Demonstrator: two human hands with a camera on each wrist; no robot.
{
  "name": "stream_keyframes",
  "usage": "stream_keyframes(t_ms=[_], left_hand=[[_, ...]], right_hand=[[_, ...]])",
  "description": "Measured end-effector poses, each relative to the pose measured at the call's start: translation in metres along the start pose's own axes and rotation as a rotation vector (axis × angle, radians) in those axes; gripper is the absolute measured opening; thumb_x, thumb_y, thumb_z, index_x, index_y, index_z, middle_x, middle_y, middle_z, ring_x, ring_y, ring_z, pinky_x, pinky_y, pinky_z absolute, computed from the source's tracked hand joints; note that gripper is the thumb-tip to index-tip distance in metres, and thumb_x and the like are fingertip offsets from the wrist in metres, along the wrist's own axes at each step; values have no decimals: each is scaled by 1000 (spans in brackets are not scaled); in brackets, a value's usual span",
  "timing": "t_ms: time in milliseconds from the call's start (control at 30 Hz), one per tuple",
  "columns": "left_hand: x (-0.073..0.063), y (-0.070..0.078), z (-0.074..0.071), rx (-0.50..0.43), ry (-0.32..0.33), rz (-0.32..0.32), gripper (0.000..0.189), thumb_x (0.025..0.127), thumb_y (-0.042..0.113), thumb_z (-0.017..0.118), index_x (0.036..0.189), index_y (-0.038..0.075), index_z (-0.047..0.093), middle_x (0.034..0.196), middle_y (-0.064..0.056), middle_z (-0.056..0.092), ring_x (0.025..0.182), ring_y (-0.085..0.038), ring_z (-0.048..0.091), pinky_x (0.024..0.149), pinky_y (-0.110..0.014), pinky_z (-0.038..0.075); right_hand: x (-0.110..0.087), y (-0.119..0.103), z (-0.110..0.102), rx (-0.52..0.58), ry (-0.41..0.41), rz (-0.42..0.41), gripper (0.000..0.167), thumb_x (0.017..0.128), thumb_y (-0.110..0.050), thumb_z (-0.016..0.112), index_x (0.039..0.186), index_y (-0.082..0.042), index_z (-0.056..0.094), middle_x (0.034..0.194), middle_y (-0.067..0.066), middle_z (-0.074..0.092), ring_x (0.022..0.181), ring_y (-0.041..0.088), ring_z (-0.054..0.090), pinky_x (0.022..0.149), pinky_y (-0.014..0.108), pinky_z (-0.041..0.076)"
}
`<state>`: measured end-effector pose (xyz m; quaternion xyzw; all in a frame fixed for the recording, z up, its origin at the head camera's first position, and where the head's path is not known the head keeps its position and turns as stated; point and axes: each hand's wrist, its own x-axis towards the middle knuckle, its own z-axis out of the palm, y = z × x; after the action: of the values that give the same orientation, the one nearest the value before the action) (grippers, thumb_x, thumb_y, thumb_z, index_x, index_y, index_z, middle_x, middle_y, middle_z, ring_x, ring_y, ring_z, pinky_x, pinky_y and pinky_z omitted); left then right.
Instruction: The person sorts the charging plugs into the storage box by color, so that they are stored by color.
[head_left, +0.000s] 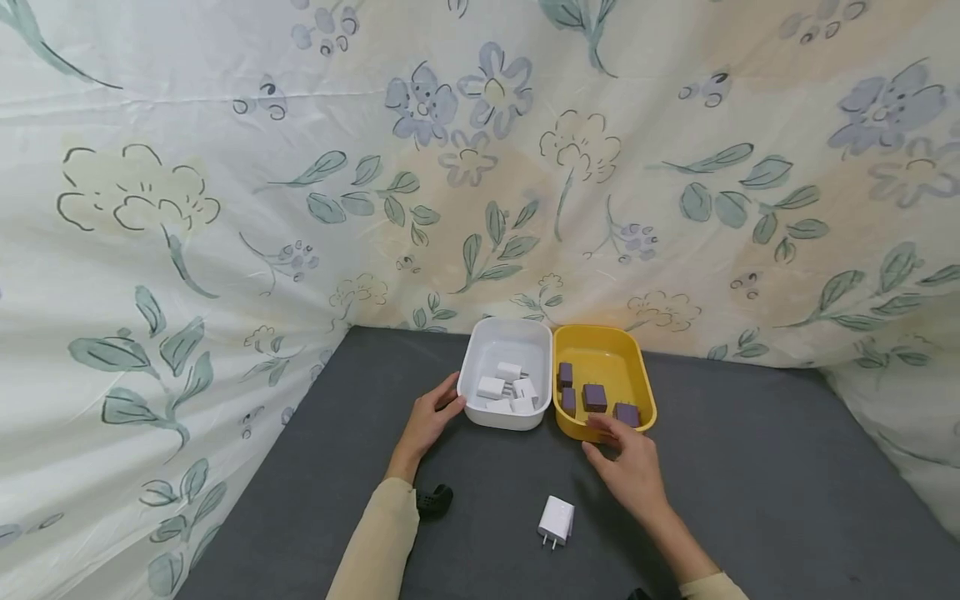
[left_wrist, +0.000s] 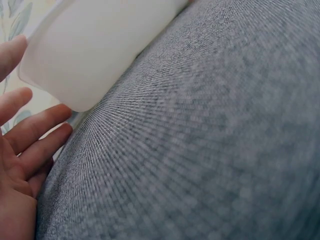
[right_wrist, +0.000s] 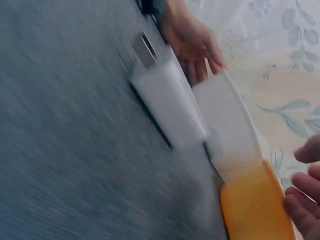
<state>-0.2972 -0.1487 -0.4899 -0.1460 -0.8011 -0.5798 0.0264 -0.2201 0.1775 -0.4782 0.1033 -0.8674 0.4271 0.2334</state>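
My left hand (head_left: pixel 425 427) is at the front left side of a white bin (head_left: pixel 507 419), its loosely extended fingers right at the wall. Inside that bin lie several white charger plugs (head_left: pixel 491 387). A yellow bin (head_left: pixel 611 350) stands against it on the right, with several dark purple charger plugs (head_left: pixel 594 397) inside. Over the yellow bin's front rim hangs my right hand (head_left: pixel 630 467), fingers relaxed and thumb apart, nothing between them. One white charger plug (head_left: pixel 556 521) lies on the table in front of the bins, its prongs towards me; in the right wrist view this plug (right_wrist: pixel 170 105) looks large and near.
Dark grey cloth covers the table (head_left: pixel 750 467). A floral curtain (head_left: pixel 480 208) rises behind the bins and along both sides. A black strap (head_left: pixel 435 502) is at my left wrist.
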Motion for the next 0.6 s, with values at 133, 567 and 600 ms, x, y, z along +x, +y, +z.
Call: stream_keyframes(t_ms=[133, 567, 600], left_hand=[[-1, 2, 1, 3, 4, -7, 59, 97, 21, 62, 149, 5, 40, 133, -23, 60, 127, -34, 56, 105, -52, 42], [10, -31, 7, -2, 61, -19, 58, 95, 27, 64, 148, 15, 43, 131, -16, 63, 127, -32, 56, 105, -53, 42], [11, -33, 8, 2, 74, -19, 57, 95, 27, 64, 148, 17, 44, 131, -15, 64, 126, -31, 57, 105, -52, 43]], right_hand=[[-12, -7, 0, 25, -43, 34, 40, 75, -2, 81, 113, -4, 69, 103, 8, 74, 90, 24, 73, 80, 37, 57], [-46, -13, 6, 55, -436, 104, 59, 74, -27, 85, 124, -5, 64, 114, 5, 71, 100, 20, 68, 82, 28, 56], [-48, -13, 6, 62, -461, 98, 62, 74, -29, 85, 125, -4, 63, 115, 6, 70, 101, 21, 68, 83, 28, 56]])
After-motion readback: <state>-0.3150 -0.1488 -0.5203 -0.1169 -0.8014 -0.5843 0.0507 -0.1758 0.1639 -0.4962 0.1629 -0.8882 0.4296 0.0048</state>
